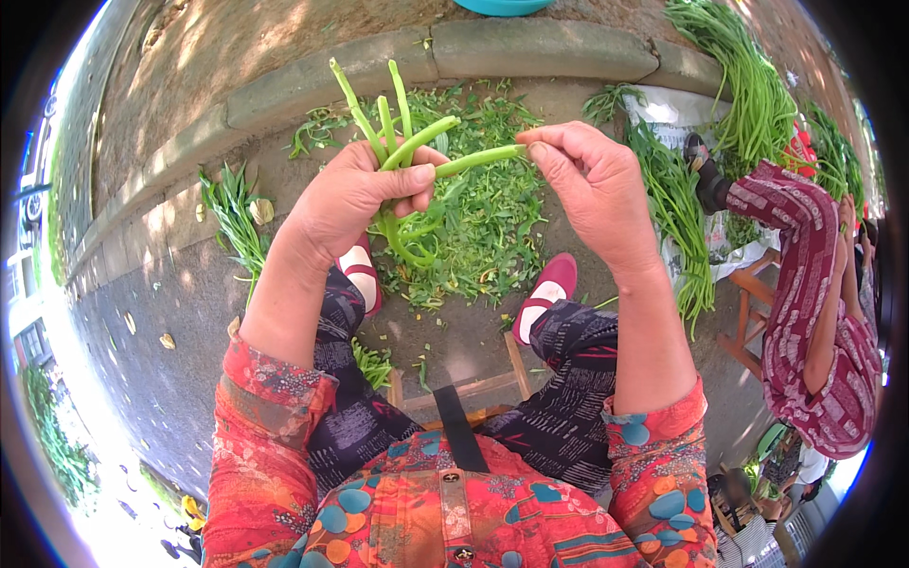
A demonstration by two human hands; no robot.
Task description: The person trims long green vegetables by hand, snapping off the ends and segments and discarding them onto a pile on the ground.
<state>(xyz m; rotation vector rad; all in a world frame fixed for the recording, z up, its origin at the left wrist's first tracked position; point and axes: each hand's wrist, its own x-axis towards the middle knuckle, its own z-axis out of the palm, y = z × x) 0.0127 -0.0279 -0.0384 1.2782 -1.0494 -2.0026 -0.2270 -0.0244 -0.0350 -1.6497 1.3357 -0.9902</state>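
Several thick green plant stems [424,140] are bunched in my left hand [376,177], held under the thumb, with their cut ends fanned upward and curled lengths hanging below. One stem [479,159] reaches sideways from that hand, and my right hand [586,181] pinches its tip between thumb and forefinger. Beneath both hands, a pile of torn green leaves and stem bits [483,234] covers the ground between my shoes.
A concrete curb [540,50] runs beyond the leaves, with a turquoise basin [504,6] behind it. Leafy stalks [238,220] lie at left. At right, long stems [756,85] lie near a white sack [742,252] and a seated person in patterned maroon clothes [795,213].
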